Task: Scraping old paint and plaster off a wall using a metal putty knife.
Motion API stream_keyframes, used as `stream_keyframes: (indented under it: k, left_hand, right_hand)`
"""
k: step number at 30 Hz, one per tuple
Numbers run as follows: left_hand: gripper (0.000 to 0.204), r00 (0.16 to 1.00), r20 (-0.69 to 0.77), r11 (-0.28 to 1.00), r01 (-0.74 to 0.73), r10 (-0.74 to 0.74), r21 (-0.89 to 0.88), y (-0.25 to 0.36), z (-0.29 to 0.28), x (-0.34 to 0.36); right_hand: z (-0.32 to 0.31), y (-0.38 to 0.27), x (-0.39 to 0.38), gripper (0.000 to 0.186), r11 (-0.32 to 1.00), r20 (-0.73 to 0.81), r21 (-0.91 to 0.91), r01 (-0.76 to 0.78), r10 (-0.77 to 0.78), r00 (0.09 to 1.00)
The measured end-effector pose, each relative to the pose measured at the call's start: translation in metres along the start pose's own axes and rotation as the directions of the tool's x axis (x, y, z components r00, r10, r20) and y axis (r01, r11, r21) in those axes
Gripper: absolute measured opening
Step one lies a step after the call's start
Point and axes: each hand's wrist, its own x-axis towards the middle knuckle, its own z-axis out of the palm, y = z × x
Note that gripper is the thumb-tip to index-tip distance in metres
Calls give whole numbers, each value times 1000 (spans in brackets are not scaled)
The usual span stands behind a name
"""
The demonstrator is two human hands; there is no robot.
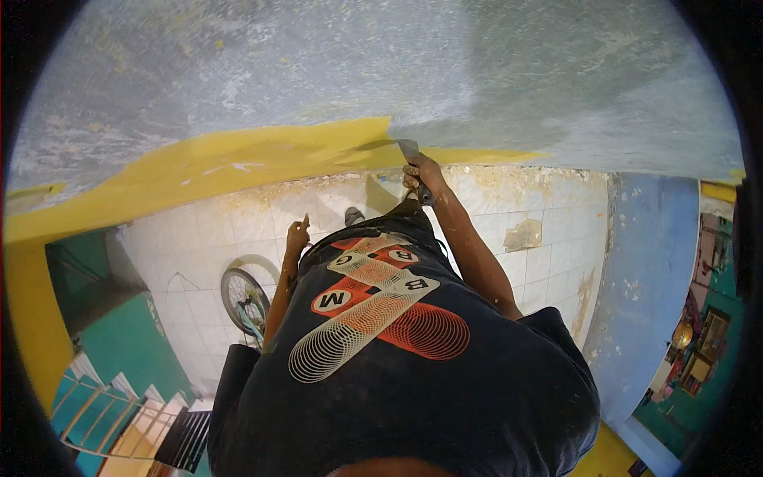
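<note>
My right hand [424,172] is closed round the handle of a scraper with a flat metal blade [408,149]. Its blade meets the wall at the edge of a band of yellow paint [262,151]; whether it presses there I cannot tell. Bare, mottled grey wall [318,71] spreads above the yellow band. Lower down at my left side hangs my left hand [298,236], one finger stretched out, with nothing visible in it. Part of that hand's fingers is too small to make out clearly.
White floor tiles [199,310] with crumbs of debris lie along the wall's foot. A bicycle wheel [242,298] is near my left arm. A worn blue wall [648,270] rises on the right, stair steps with a railing [103,413] at the lower left.
</note>
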Motion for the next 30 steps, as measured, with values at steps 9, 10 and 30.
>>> stream_keyframes:
  k: [9, 10, 30]
  left_hand:
    - [51, 888, 19, 850, 447, -460, -278, -20, -41, -42]
    - [51, 874, 51, 840, 478, -483, -258, -34, -44, -47]
    - [51, 943, -16, 877, 302, -332, -374, -12, -24, -47]
  right_hand:
    - [9, -2, 1, 14, 992, -106, 128, -9, 23, 994]
    - [11, -3, 0, 14, 992, -66, 125, -20, 28, 997]
    - [15, 25, 32, 19, 990, -190, 96, 100, -81, 978]
